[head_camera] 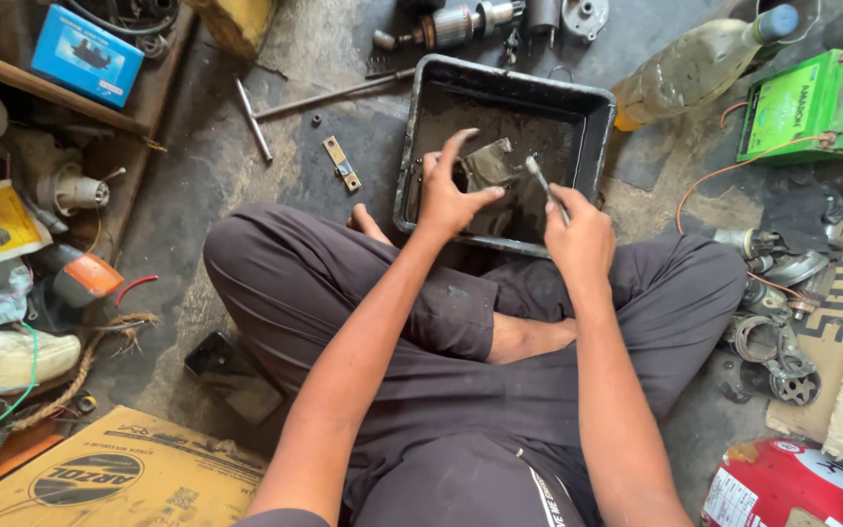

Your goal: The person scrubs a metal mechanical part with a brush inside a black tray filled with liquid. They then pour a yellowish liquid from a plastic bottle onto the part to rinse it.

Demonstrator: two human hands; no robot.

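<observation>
I sit cross-legged on the floor before a black, dirty rectangular tray [597, 102]. My left hand [451, 190] grips a greasy grey metal part [495, 166] over the tray, index finger raised. My right hand [578, 229] holds a thin metal tool [539, 174] whose tip touches that part. Dark liquid or grime covers the tray's bottom.
A plastic bottle of yellowish liquid [695, 63] and a green battery [817, 102] lie at the right. A motor armature [451, 26] sits behind the tray. A metal rod [329, 96], small bracket [341, 163], blue box [87, 54], cardboard carton [119, 478], red canister [773, 483] and scrap parts [778, 342] surround me.
</observation>
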